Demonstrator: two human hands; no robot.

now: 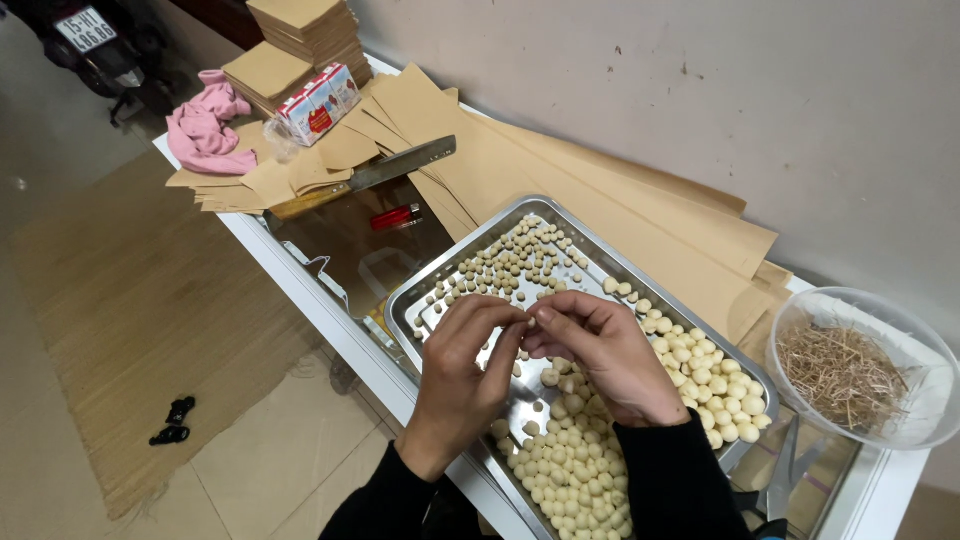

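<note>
Both hands are pinched together right over the middle of the steel tray (455, 262), left hand (462, 375) and right hand (600, 355) meeting fingertip to fingertip on what looks like one small pale seed (531, 318), too tiny to say which hand has more of it. The loose pile of pale round seeds (575, 470) sits directly below and toward the body, nearer the right hand, while the smaller sorted ones (510, 262) lie on the tray's far end, which runs diagonally toward the cleaver (395, 166).
</note>
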